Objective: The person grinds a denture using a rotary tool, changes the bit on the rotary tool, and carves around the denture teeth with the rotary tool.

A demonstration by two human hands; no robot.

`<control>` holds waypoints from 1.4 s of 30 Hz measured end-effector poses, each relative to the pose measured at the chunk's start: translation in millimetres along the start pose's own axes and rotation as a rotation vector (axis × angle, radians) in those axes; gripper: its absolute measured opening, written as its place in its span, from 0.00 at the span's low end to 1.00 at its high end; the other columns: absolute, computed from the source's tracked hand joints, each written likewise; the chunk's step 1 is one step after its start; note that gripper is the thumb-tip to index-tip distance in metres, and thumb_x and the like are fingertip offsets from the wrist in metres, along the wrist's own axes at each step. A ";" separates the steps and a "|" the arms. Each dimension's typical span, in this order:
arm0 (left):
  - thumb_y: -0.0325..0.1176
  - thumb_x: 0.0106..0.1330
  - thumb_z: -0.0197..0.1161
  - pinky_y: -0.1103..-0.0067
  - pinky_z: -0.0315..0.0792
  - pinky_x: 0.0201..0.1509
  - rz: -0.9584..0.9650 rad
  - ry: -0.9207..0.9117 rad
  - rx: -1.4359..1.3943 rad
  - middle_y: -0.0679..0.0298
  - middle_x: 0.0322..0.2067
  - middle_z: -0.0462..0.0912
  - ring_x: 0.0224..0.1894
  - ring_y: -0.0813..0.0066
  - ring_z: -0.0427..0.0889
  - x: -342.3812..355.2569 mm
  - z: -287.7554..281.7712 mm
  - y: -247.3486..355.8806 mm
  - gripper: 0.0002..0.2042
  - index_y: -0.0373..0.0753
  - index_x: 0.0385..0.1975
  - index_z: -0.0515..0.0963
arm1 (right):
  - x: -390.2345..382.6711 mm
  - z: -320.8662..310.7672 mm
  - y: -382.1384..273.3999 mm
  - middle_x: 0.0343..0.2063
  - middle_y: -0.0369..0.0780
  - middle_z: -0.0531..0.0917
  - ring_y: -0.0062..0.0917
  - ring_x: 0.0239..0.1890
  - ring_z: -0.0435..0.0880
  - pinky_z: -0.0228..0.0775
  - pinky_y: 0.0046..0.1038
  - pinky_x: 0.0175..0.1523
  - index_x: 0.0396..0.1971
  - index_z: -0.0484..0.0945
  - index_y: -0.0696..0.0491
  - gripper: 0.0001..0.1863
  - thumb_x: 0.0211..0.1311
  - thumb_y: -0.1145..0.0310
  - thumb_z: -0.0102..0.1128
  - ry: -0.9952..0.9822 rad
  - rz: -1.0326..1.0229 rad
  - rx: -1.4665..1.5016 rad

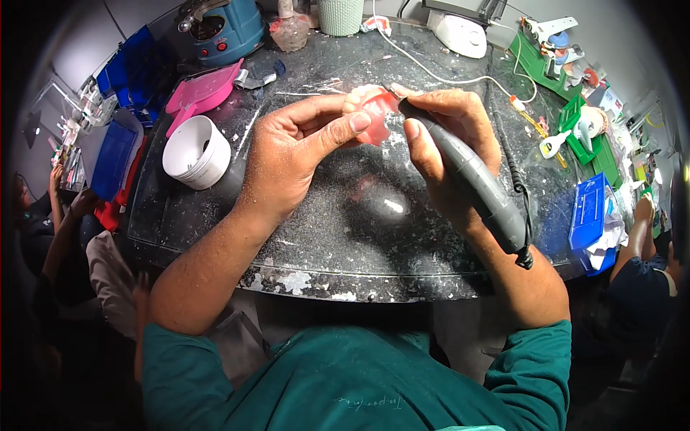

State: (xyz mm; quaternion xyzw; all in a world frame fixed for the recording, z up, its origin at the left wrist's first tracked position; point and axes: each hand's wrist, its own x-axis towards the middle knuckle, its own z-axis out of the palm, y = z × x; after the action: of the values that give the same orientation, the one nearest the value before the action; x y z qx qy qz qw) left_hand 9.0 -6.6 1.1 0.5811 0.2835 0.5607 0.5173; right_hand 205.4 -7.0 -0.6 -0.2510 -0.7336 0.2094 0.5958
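Observation:
My left hand [298,136] pinches a small, glossy reddish-pink denture base [376,123] between thumb and fingers, above the middle of the bench. From the other side, my right hand [456,136] grips a black rotary handpiece [471,176] like a pen. The handpiece tip points at the upper right edge of the denture base; whether the two touch is hidden by my fingers. A coiled black cord [519,187] runs from the back end of the handpiece. Pale dust lies on my left hand and forearm.
The dark, dusty bench [316,248] bears a white tub [197,153] and pink dustpan [205,93] at left. Behind stand a blue machine [226,32], glass flask [290,32] and woven pot [341,16]. Green trays [539,65] and a blue bin [589,215] line the right. Other people sit at both sides.

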 end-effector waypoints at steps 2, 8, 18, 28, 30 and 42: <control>0.27 0.64 0.65 0.81 0.78 0.49 0.006 -0.002 -0.001 0.59 0.38 0.85 0.40 0.77 0.84 0.2 0.1 -1.0 0.11 0.30 0.44 0.80 | 0.1 0.0 3.7 0.44 0.46 0.80 0.25 0.47 0.80 0.71 0.27 0.54 0.45 0.72 0.61 0.12 0.63 0.76 0.60 -0.012 -0.008 0.002; 0.27 0.63 0.66 0.81 0.78 0.49 -0.006 0.005 -0.002 0.59 0.39 0.85 0.40 0.78 0.83 0.1 1.7 -0.2 0.11 0.31 0.44 0.81 | 0.4 1.8 10.8 0.40 0.46 0.84 0.26 0.42 0.85 0.78 0.25 0.48 0.42 0.76 0.60 0.14 0.55 0.75 0.67 0.064 -0.072 0.001; 0.29 0.62 0.67 0.81 0.80 0.45 -0.009 -0.003 0.027 0.61 0.39 0.84 0.40 0.77 0.84 -0.7 0.8 0.4 0.10 0.33 0.42 0.81 | 0.2 2.4 11.3 0.37 0.45 0.84 0.27 0.41 0.86 0.78 0.25 0.47 0.42 0.77 0.60 0.15 0.53 0.76 0.67 0.038 -0.108 -0.046; 0.29 0.63 0.67 0.81 0.80 0.45 0.009 -0.005 0.023 0.61 0.39 0.84 0.40 0.77 0.84 -1.1 1.2 1.2 0.10 0.33 0.41 0.81 | -0.2 2.8 2.1 0.36 0.45 0.83 0.27 0.38 0.86 0.78 0.25 0.44 0.42 0.77 0.61 0.15 0.54 0.77 0.67 0.048 -0.025 0.006; 0.28 0.63 0.67 0.81 0.80 0.45 0.011 -0.008 0.026 0.60 0.39 0.84 0.40 0.76 0.84 -0.9 2.0 1.5 0.10 0.33 0.41 0.81 | 0.2 2.4 8.2 0.36 0.45 0.83 0.26 0.37 0.86 0.78 0.25 0.44 0.42 0.77 0.61 0.15 0.54 0.77 0.67 0.047 -0.074 -0.016; 0.28 0.63 0.66 0.80 0.80 0.46 0.026 0.003 0.058 0.60 0.39 0.85 0.40 0.77 0.84 -0.9 0.6 -1.3 0.10 0.33 0.42 0.81 | 0.1 3.7 12.9 0.36 0.45 0.84 0.30 0.40 0.86 0.78 0.27 0.46 0.41 0.77 0.60 0.15 0.52 0.78 0.67 0.042 -0.144 -0.040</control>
State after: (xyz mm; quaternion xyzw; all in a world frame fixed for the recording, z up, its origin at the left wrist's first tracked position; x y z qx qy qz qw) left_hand 9.7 -7.1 -0.3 0.5985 0.2930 0.5597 0.4926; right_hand 203.2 3.2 -9.1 -0.2138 -0.7412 0.1458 0.6194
